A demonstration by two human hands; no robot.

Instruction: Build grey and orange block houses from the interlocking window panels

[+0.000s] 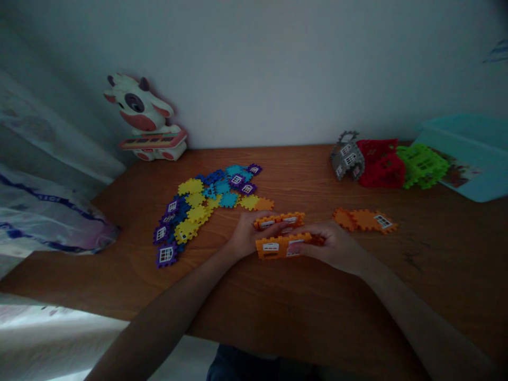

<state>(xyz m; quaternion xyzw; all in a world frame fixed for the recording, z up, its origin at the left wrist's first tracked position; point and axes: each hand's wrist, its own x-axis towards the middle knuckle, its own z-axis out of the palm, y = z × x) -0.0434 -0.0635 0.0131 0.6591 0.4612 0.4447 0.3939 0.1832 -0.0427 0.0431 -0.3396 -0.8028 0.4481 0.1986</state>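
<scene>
My left hand (pixel 244 235) and my right hand (pixel 337 246) meet at the middle of the wooden table (pixel 278 307). Both are closed on an orange structure of interlocking tiles (pixel 280 234) with white window stickers, standing on the table between them. My left fingers grip its far left wall. My right fingers wrap its near right end. A few loose orange tiles (pixel 365 219) lie flat just right of my right hand. One more orange tile (pixel 264 203) lies beyond the structure.
A pile of yellow, blue and purple tiles (pixel 202 203) spreads at the left. Small grey (pixel 346 157), red (pixel 381 163) and green (pixel 423 165) tile houses stand at the back right, next to a turquoise box (pixel 472 159). A cow toy (pixel 145 119) stands by the wall. Cloth (pixel 43 211) lies at left.
</scene>
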